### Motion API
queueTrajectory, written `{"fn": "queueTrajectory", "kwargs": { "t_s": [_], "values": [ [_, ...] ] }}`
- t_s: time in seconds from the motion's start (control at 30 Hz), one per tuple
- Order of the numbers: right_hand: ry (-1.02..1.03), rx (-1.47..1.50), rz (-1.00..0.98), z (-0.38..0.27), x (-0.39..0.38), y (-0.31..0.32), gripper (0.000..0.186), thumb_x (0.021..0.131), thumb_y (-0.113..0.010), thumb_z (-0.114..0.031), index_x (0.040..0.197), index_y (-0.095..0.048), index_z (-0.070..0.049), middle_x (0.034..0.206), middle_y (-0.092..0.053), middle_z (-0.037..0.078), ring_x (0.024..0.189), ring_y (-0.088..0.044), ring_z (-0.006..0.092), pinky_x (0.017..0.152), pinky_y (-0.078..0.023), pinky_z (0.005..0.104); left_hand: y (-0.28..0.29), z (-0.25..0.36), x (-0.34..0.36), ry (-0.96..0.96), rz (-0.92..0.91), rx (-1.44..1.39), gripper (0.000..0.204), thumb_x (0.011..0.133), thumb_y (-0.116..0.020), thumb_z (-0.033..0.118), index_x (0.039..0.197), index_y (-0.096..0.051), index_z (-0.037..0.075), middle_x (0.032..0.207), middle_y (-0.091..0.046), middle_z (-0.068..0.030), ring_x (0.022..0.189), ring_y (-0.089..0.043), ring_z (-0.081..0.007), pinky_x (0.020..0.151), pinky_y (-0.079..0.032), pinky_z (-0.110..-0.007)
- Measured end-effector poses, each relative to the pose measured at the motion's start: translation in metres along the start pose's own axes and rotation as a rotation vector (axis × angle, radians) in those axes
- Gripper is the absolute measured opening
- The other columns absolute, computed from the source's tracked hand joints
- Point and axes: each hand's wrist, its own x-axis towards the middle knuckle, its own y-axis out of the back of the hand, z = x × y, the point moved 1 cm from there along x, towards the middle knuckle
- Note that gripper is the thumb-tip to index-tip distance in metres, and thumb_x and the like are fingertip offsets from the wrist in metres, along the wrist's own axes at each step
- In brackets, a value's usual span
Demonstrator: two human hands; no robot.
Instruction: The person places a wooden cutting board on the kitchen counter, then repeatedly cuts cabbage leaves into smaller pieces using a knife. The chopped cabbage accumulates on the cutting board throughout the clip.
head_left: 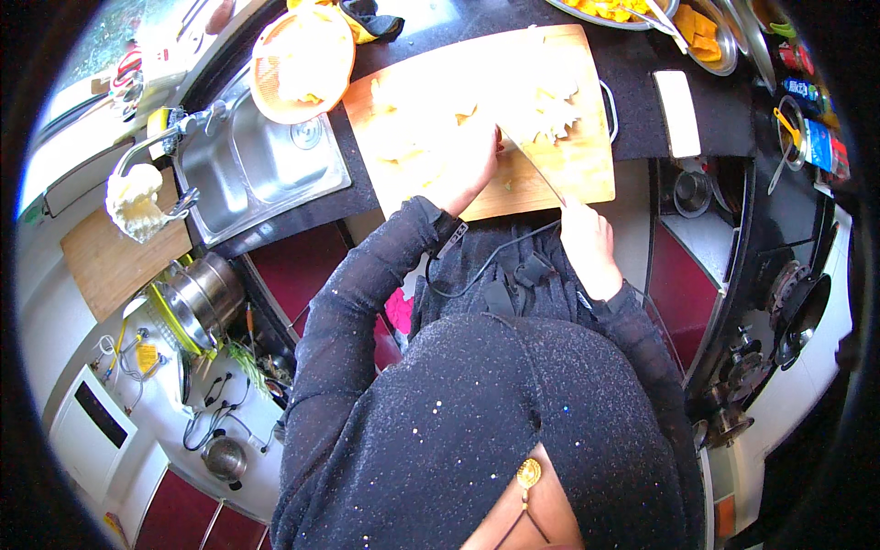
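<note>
My right hand [589, 246] is closed round the handle of a kitchen knife [536, 169]. Its blade slants up and left across a wooden cutting board [568, 188]. Beside the blade's far end my left hand [469, 167] rests on the board, fingers curled together. Glare hides whatever they may hold. Just beyond those fingers lies a small yellowish piece [466, 112]. A heap of pale cut food pieces [555, 115] sits to the right of the knife. The board's left part is washed out by bright light, with faint scraps on it.
An orange colander [266, 78] stands by the steel sink [266, 170], left of the board. Bowls of orange-yellow pieces [704, 41] are at the far right. A white rectangular object [676, 115] lies right of the board. A dark cable [486, 268] hangs in front of me.
</note>
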Motion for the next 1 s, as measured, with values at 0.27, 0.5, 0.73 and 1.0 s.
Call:
{"fn": "queueTrajectory", "kwargs": {
  "t_s": [0.27, 0.5, 0.73, 1.0],
  "values": [
    [-0.053, 0.243, 0.076, 0.010, -0.012, 0.024, 0.021, 0.096, -0.054, -0.020, 0.101, -0.067, -0.004, 0.083, -0.067, 0.021, 0.078, -0.066, 0.0393, 0.066, -0.052, 0.0452, -0.019, -0.034, 0.022, -0.450, 0.109, 0.320, 0.015, 0.092, -0.054, 0.017, 0.094, -0.057, 0.002, 0.080, -0.057, -0.0108, 0.072, -0.057, -0.0196, 0.059, -0.048, -0.033],
    [-0.059, 0.225, 0.120, 0.016, -0.012, 0.030, 0.025, 0.097, -0.054, -0.023, 0.094, -0.067, -0.002, 0.078, -0.064, 0.024, 0.074, -0.064, 0.0414, 0.063, -0.050, 0.0461, -0.029, -0.025, 0.016, -0.381, 0.018, 0.063, 0.021, 0.100, -0.049, 0.019, 0.100, -0.060, 0.002, 0.088, -0.057, -0.0058, 0.084, -0.052, -0.0156, 0.076, -0.047, -0.036],
    [-0.096, 0.313, 0.043, 0.016, -0.006, 0.031, 0.026, 0.097, -0.053, -0.020, 0.091, -0.063, 0.003, 0.079, -0.062, 0.027, 0.074, -0.062, 0.0435, 0.065, -0.047, 0.0463, -0.032, -0.012, 0.011, -0.527, 0.282, 0.721, 0.021, 0.090, -0.054, 0.011, 0.108, -0.058, 0.001, 0.104, -0.056, -0.0148, 0.097, -0.053, -0.0232, 0.084, -0.046, -0.036],
    [-0.070, 0.312, 0.086, 0.012, 0.003, 0.038, 0.026, 0.097, -0.053, -0.019, 0.088, -0.063, 0.003, 0.079, -0.062, 0.027, 0.074, -0.063, 0.0427, 0.064, -0.048, 0.0453, 0.102, 0.004, -0.017, -0.562, 0.363, 0.709, 0.016, 0.079, -0.061, 0.008, 0.094, -0.060, 0.003, 0.096, -0.058, -0.0153, 0.092, -0.056, -0.0298, 0.081, -0.047, -0.042]
  ]
}}
